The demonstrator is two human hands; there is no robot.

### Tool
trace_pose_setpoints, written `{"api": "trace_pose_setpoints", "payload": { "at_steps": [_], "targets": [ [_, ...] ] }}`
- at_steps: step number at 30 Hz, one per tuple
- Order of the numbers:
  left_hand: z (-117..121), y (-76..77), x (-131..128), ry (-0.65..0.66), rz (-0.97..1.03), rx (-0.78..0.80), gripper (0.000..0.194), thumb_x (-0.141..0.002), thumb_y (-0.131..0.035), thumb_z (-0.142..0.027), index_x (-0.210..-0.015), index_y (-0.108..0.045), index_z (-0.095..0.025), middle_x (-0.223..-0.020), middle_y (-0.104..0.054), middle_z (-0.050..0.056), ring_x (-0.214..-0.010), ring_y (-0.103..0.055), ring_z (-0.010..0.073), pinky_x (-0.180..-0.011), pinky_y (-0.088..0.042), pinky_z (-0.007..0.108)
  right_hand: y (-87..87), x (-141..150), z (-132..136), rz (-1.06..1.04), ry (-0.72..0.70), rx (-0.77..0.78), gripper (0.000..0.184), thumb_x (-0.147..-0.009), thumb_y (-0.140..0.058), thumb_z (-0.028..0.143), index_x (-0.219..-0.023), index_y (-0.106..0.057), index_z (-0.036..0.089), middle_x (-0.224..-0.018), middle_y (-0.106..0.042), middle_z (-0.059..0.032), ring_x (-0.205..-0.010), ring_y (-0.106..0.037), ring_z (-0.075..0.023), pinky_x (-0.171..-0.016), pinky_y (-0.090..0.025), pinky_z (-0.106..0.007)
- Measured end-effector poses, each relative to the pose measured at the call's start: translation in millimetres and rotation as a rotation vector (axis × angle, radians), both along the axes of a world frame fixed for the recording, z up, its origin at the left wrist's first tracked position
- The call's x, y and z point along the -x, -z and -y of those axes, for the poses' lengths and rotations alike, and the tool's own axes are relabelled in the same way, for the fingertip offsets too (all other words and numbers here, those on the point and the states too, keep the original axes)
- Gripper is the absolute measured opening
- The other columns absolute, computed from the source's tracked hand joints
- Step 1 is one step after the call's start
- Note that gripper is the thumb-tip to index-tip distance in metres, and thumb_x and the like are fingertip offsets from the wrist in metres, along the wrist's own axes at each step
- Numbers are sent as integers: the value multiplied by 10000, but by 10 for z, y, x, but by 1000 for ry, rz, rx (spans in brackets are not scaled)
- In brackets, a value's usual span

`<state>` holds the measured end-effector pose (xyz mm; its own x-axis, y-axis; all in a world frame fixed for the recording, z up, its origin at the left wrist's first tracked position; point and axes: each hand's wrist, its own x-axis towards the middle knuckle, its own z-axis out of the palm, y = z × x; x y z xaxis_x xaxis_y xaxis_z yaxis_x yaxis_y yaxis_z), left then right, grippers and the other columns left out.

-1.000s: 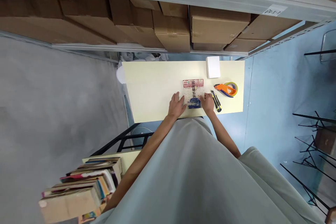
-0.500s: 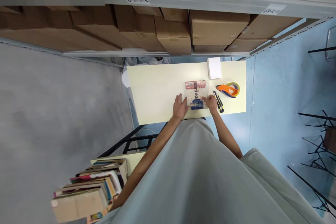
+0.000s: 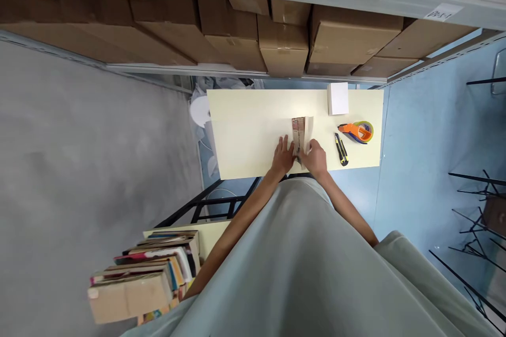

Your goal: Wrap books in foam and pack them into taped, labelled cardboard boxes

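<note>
On the pale table lies a thin book or booklet (image 3: 298, 134) with a reddish printed cover. The cover looks lifted and bent, showing a narrow printed face and a pale strip along its right. My left hand (image 3: 283, 156) rests flat at the book's left edge, fingers stretched out and the thumb against it. With fingers closed, my right hand (image 3: 315, 159) pinches the lower right part of the cover. Both hands hide the book's lower end. To the right of my right hand lies a yellow-and-black box cutter (image 3: 340, 149).
An orange tape dispenser (image 3: 357, 131) and a white box or stack (image 3: 338, 99) stand on the table's (image 3: 249, 126) right side. Cardboard boxes (image 3: 351, 37) fill the shelf beyond. Several books (image 3: 130, 295) are stacked at lower left. Black stool legs (image 3: 474, 176) show at right.
The book's cover lay flat with its title and blue picture showing; now it is raised and bent. My right hand has moved in toward my left. The view has shifted slightly.
</note>
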<state>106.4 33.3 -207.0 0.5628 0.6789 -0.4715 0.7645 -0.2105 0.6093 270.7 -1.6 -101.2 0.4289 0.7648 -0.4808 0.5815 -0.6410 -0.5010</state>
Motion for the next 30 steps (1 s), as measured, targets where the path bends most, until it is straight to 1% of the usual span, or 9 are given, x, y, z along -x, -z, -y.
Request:
{"api": "trace_pose_setpoints", "payload": {
  "at_steps": [3,6,9,11,15,19,21,26,30],
  "targets": [
    [-101,-23,183,-105,178,95,523,-998,-662,-243,-1514,-720,-182,-1797,-505,193,-1738,-372,422,-1374,-411,617,-31,389,-184,-47,-110,48,178,-984,-589,285,-1003,-413,306,-1000,-660,-35,-774,-634,-268,-741,-501,-380],
    [-205,-81,487,-388,404,229,390,-1028,-602,-341,-1334,-795,-195,-1449,-784,155,-1391,-717,341,-1208,-590,523,13,759,-346,-85,-168,93,157,-1045,-584,316,-1149,-473,281,-1138,-708,-82,-845,-697,-298,-799,-567,-433],
    [-254,-135,778,-693,513,394,467,-1081,-530,-527,-1315,-763,-198,-1194,-833,107,-1081,-792,259,-988,-677,422,140,1047,-419,-103,-194,108,215,-1119,-559,376,-1293,-541,253,-1309,-710,-139,-981,-751,-320,-892,-609,-479],
    [-273,-132,900,-805,508,447,520,-1089,-521,-636,-1295,-745,-215,-1147,-822,92,-1034,-790,239,-929,-676,373,258,1136,-405,-179,-240,110,269,-1108,-616,364,-1352,-596,253,-1399,-689,-147,-1064,-766,-306,-955,-626,-474],
    [-338,-7,958,-795,420,403,459,-1017,-706,-535,-1339,-725,-207,-1201,-826,109,-1113,-795,259,-1036,-646,387,478,954,-274,-410,-246,30,232,-1039,-711,311,-1262,-725,247,-1351,-735,-118,-1179,-758,-263,-1014,-637,-404],
    [-399,155,902,-812,199,190,311,-974,-692,-340,-1227,-790,-187,-1190,-834,135,-1122,-798,294,-1106,-609,437,616,526,-180,-160,176,13,276,-997,-730,345,-1238,-707,212,-1319,-753,-141,-1138,-759,-263,-1054,-608,-427],
    [-413,196,878,-824,119,120,274,-961,-688,-322,-1165,-823,-200,-1153,-835,133,-1090,-792,304,-1101,-606,448,683,395,-200,-154,299,51,308,-968,-757,377,-1216,-675,214,-1211,-771,-108,-1083,-757,-250,-1043,-595,-414],
    [-447,190,871,-830,70,104,276,-971,-652,-346,-1089,-863,-211,-1109,-846,123,-1071,-780,313,-1070,-593,447,830,397,-356,-295,370,81,334,-823,-857,421,-938,-587,260,-876,-650,12,-885,-670,-216,-838,-559,-335],
    [-459,166,818,-846,31,139,269,-975,-667,-402,-950,-856,-212,-879,-826,72,-956,-782,296,-943,-579,397,813,348,-357,-401,446,42,406,-798,-846,459,-903,-494,288,-768,-511,76,-747,-569,-173,-690,-491,-293]
  ]
}}
